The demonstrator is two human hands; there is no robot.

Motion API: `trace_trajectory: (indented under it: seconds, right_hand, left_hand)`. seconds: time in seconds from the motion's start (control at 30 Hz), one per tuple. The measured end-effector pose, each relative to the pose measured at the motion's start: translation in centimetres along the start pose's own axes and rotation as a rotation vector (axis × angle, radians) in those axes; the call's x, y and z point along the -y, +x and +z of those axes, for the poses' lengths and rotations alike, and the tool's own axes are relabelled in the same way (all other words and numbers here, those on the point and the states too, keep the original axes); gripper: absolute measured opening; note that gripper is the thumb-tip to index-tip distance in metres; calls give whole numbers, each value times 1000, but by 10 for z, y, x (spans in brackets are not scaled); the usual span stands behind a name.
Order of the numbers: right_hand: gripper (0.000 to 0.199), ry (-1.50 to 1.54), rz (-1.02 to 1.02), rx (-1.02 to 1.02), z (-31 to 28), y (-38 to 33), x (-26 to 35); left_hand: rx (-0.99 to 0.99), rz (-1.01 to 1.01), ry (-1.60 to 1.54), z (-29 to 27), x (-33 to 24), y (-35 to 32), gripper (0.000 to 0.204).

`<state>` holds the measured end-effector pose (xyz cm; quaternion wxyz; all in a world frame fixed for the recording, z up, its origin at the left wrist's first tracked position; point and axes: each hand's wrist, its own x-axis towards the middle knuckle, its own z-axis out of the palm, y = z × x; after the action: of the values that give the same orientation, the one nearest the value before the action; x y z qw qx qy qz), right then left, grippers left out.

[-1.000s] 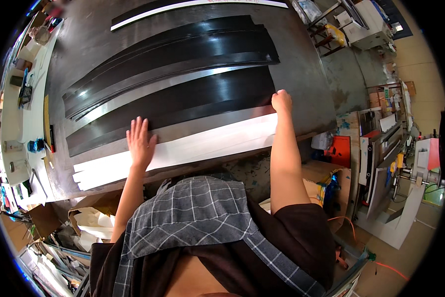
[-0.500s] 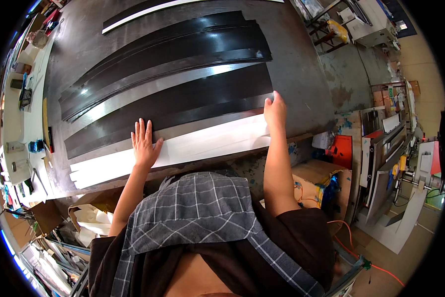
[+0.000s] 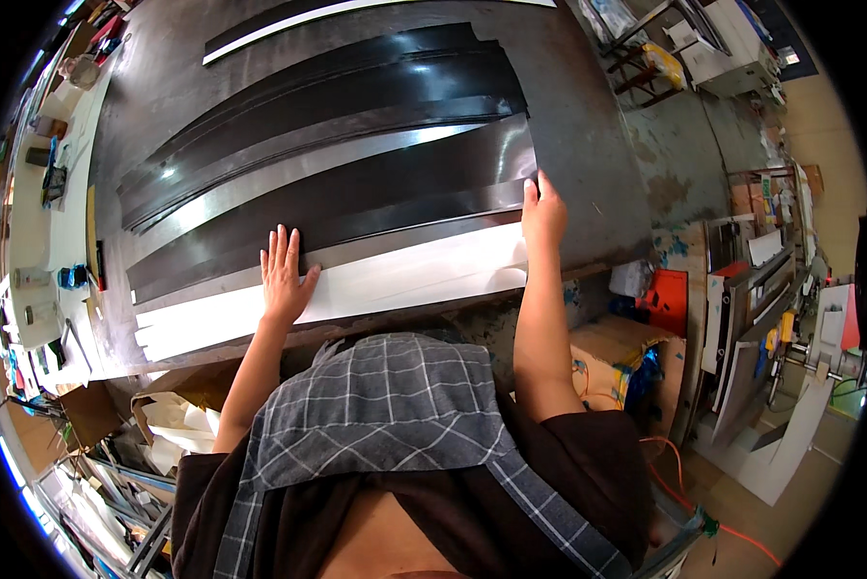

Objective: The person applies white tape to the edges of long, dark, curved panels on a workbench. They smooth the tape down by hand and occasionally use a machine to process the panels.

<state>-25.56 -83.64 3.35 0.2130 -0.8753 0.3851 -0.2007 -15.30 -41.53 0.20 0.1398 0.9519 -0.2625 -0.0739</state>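
My right hand (image 3: 544, 214) pinches the near right corner of a long glossy black strip (image 3: 356, 205) between thumb and fingers. That end of the strip looks slightly raised off the dark metal-looking table (image 3: 592, 164). My left hand (image 3: 284, 280) lies flat with its fingers stretched out, on the white strips (image 3: 404, 278) and reaching the near edge of the black strip. The white strips overlap along the table's near edge, parallel to the black one. Beyond them rests a pile of more black strips (image 3: 356, 95).
At the far edge lies another black strip with a white border (image 3: 375, 10). A pale side bench (image 3: 81, 193) with jars and small tools runs along the left. Below the table edge stand a cardboard box (image 3: 612, 343) and a red panel (image 3: 667, 301); an orange cable (image 3: 679, 468) trails at lower right.
My right hand has closed on the black strip's corner, and the strip's right end has tilted up and catches more light. My left hand has stayed nearly in place.
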Motion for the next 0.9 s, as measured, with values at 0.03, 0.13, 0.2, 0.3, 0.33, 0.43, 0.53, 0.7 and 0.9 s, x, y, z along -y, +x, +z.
trace_trajectory:
  seconds: [0.03, 0.13, 0.2, 0.3, 0.33, 0.43, 0.53, 0.7, 0.9]
  right_hand:
    - [38, 37, -30, -22, 3, 1, -3]
    - [31, 768, 274, 232, 2, 11, -21]
    - [27, 1385, 344, 411, -20, 16, -4]
    - [16, 1840, 187, 411, -6, 35, -15]
    - [15, 1918, 169, 432, 9, 46, -27]
    - [15, 1964, 290, 424, 39, 78, -21]
    - [22, 1718, 461, 272, 67, 119, -1]
    - [32, 1003, 450, 245, 96, 172, 17]
    - [21, 127, -210, 291, 51, 145, -32]
  left_hand:
    - [0, -1, -5, 0, -1, 1, 75]
    - [-9, -14, -8, -1, -3, 2, 75]
    - [-37, -43, 5, 4, 2, 3, 76]
    - [-110, -4, 24, 9, 7, 21, 76]
    - [-139, 19, 32, 10, 8, 32, 76]
    - [-207, -12, 56, 6, 16, 80, 73]
    - [-201, -100, 91, 2, 25, 132, 68]
    - [-191, -155, 127, 2, 43, 202, 65]
    - [-370, -59, 160, 4, 12, 202, 59]
